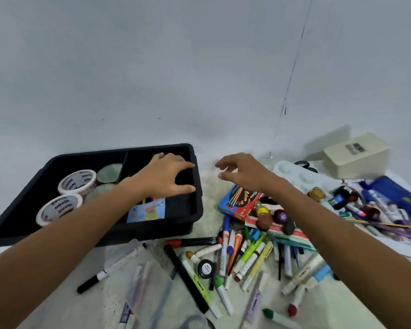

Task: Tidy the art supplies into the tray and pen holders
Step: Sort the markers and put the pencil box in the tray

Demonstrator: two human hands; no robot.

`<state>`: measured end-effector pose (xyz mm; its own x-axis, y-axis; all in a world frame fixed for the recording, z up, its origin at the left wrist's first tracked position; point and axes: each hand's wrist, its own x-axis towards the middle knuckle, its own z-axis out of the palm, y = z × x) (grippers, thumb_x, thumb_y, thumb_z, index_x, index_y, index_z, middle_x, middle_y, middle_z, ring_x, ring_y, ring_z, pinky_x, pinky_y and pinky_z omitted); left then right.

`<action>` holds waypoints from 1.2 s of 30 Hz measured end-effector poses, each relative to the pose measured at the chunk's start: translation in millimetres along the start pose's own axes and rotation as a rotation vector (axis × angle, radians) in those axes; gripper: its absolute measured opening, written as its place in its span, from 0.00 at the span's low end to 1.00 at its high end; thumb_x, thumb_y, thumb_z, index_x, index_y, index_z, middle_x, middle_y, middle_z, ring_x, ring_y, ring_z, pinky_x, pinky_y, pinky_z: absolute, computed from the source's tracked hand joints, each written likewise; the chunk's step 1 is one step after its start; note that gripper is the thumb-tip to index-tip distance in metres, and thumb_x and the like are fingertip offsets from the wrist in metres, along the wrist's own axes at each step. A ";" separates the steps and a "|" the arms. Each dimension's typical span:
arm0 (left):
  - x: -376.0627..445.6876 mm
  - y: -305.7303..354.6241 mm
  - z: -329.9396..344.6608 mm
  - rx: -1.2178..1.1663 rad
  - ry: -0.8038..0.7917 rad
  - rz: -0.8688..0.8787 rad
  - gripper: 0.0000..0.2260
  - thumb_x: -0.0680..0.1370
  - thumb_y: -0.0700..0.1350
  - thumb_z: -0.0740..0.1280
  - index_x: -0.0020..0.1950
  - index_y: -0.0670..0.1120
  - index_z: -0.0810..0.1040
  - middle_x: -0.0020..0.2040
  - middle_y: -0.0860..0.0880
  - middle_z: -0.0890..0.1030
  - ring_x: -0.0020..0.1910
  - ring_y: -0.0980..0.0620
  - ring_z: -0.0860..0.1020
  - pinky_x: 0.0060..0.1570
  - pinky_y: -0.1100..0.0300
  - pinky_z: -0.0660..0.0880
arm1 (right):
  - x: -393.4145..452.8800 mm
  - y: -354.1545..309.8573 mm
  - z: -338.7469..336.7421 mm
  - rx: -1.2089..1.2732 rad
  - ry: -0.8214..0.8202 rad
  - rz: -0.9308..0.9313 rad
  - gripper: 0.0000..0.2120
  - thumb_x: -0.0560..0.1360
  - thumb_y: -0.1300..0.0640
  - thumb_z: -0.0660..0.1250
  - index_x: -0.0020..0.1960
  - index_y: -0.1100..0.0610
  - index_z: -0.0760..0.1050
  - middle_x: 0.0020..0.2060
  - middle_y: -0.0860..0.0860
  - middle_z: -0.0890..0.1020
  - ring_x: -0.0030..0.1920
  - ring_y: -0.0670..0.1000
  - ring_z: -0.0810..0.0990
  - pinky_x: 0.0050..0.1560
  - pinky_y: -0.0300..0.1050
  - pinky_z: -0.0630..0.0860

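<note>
A black divided tray (197,205) sits at the left on the pale table. It holds two white tape rolls (77,181), round pastel items (109,173) and a blue picture card (146,211). My left hand (164,178) hovers over the tray's right compartment, fingers spread and relaxed, holding nothing. My right hand (240,170) floats just right of the tray, above a coloured-pencil box (239,203), fingers loosely curved and empty. A heap of markers and pens (244,260) lies in front of the box.
Small paint pots (271,217) rest on a red packet. A white palette (301,176), a cream box (355,155), a blue pouch (403,198) and more pens lie at the right. Clear plastic sleeves (145,283) lie at the front. A wall rises close behind.
</note>
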<state>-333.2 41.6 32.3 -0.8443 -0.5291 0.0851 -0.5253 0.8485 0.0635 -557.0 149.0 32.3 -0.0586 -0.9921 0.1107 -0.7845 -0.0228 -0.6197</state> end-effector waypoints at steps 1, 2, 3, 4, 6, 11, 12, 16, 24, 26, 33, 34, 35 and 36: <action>14.6 10.5 1.0 -0.012 0.004 0.009 0.32 0.73 0.67 0.64 0.72 0.53 0.68 0.69 0.48 0.72 0.69 0.49 0.66 0.69 0.47 0.60 | -3.2 14.2 -9.2 -0.009 0.011 0.030 0.14 0.75 0.56 0.70 0.60 0.56 0.79 0.54 0.54 0.82 0.49 0.49 0.81 0.53 0.43 0.75; 31.5 21.8 2.8 -0.041 -0.006 0.009 0.31 0.73 0.64 0.65 0.72 0.52 0.68 0.68 0.48 0.72 0.68 0.48 0.67 0.68 0.49 0.63 | -6.5 30.5 -18.8 -0.026 0.024 0.060 0.14 0.75 0.56 0.70 0.60 0.56 0.79 0.55 0.54 0.82 0.49 0.49 0.80 0.51 0.42 0.74; 47.4 32.2 5.1 -0.084 -0.034 0.002 0.30 0.74 0.63 0.66 0.72 0.52 0.68 0.68 0.48 0.72 0.68 0.48 0.68 0.66 0.52 0.65 | -9.3 46.5 -26.3 -0.046 0.035 0.087 0.14 0.75 0.56 0.70 0.60 0.56 0.79 0.55 0.54 0.82 0.49 0.49 0.80 0.50 0.42 0.73; 63.7 42.2 8.7 -0.130 -0.075 -0.008 0.30 0.74 0.62 0.67 0.72 0.52 0.68 0.68 0.48 0.72 0.68 0.49 0.69 0.64 0.54 0.66 | -11.3 62.8 -32.3 -0.070 0.043 0.114 0.14 0.75 0.56 0.69 0.60 0.56 0.79 0.56 0.55 0.81 0.50 0.49 0.79 0.49 0.41 0.71; 92.9 57.8 18.8 -0.191 -0.162 -0.026 0.32 0.73 0.61 0.68 0.73 0.50 0.66 0.70 0.48 0.71 0.68 0.49 0.69 0.63 0.56 0.66 | -11.9 90.5 -37.7 -0.127 0.047 0.150 0.15 0.75 0.55 0.69 0.60 0.57 0.78 0.58 0.55 0.80 0.54 0.51 0.77 0.50 0.40 0.68; 146.3 81.3 54.9 -0.231 -0.266 -0.137 0.39 0.73 0.59 0.71 0.78 0.47 0.57 0.76 0.45 0.63 0.73 0.47 0.63 0.69 0.53 0.62 | 5.4 137.8 -37.4 -0.233 0.000 0.166 0.26 0.73 0.48 0.71 0.68 0.54 0.73 0.68 0.56 0.71 0.70 0.56 0.67 0.66 0.51 0.67; 151.2 83.8 62.1 -0.256 -0.271 -0.165 0.41 0.73 0.60 0.71 0.78 0.47 0.55 0.76 0.45 0.63 0.73 0.46 0.62 0.70 0.52 0.61 | 9.2 144.1 -36.7 -0.228 -0.017 0.180 0.30 0.72 0.46 0.72 0.71 0.52 0.70 0.71 0.56 0.68 0.72 0.56 0.63 0.69 0.53 0.64; 155.2 91.2 81.7 -0.347 -0.300 -0.270 0.44 0.72 0.62 0.70 0.79 0.52 0.48 0.76 0.44 0.62 0.74 0.45 0.61 0.70 0.49 0.62 | 19.7 163.3 -30.8 -0.243 -0.057 0.162 0.40 0.69 0.41 0.73 0.75 0.49 0.61 0.71 0.56 0.69 0.71 0.57 0.64 0.67 0.53 0.65; 138.0 106.7 69.9 -0.389 -0.105 -0.276 0.44 0.72 0.61 0.71 0.79 0.54 0.49 0.71 0.45 0.70 0.70 0.47 0.66 0.69 0.47 0.63 | 20.0 177.0 -52.1 0.199 0.085 0.081 0.37 0.65 0.47 0.78 0.71 0.49 0.68 0.57 0.54 0.77 0.54 0.49 0.75 0.51 0.39 0.72; 131.1 111.7 63.3 -0.272 -0.009 -0.248 0.43 0.72 0.61 0.71 0.78 0.54 0.49 0.71 0.46 0.70 0.70 0.46 0.66 0.71 0.41 0.58 | 18.6 174.2 -63.4 0.253 0.117 0.105 0.35 0.66 0.45 0.77 0.70 0.49 0.69 0.53 0.52 0.79 0.49 0.47 0.78 0.45 0.34 0.71; 103.1 132.5 43.9 0.394 0.431 -0.064 0.45 0.61 0.58 0.78 0.74 0.44 0.66 0.60 0.41 0.77 0.56 0.41 0.76 0.56 0.39 0.71 | -3.7 144.6 -107.8 0.623 -0.008 0.244 0.25 0.73 0.44 0.70 0.65 0.56 0.73 0.47 0.62 0.80 0.35 0.60 0.82 0.45 0.57 0.82; 99.4 136.6 41.6 0.416 0.464 -0.069 0.45 0.60 0.56 0.78 0.73 0.44 0.66 0.59 0.40 0.77 0.54 0.41 0.77 0.52 0.42 0.72 | -11.3 139.2 -112.0 0.629 -0.029 0.259 0.24 0.74 0.43 0.69 0.64 0.56 0.74 0.47 0.63 0.80 0.35 0.61 0.81 0.43 0.57 0.82; 96.0 141.1 39.8 0.434 0.490 -0.074 0.44 0.60 0.53 0.78 0.72 0.44 0.67 0.57 0.40 0.78 0.52 0.41 0.77 0.50 0.44 0.72 | -19.7 133.9 -115.4 0.636 -0.045 0.276 0.24 0.74 0.41 0.67 0.62 0.56 0.74 0.47 0.63 0.80 0.35 0.63 0.81 0.41 0.56 0.82; 93.0 145.3 38.5 0.450 0.506 -0.077 0.42 0.59 0.50 0.78 0.71 0.44 0.69 0.56 0.41 0.78 0.50 0.41 0.77 0.47 0.46 0.72 | -27.4 129.4 -118.0 0.640 -0.059 0.290 0.24 0.74 0.39 0.66 0.62 0.55 0.73 0.46 0.63 0.81 0.35 0.64 0.82 0.40 0.55 0.83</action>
<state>-492.1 116.0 11.1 -0.7065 -0.4343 0.5589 -0.6675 0.6712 -0.3222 -729.7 187.8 40.8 -0.1624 -0.9738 -0.1594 -0.2243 0.1938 -0.9551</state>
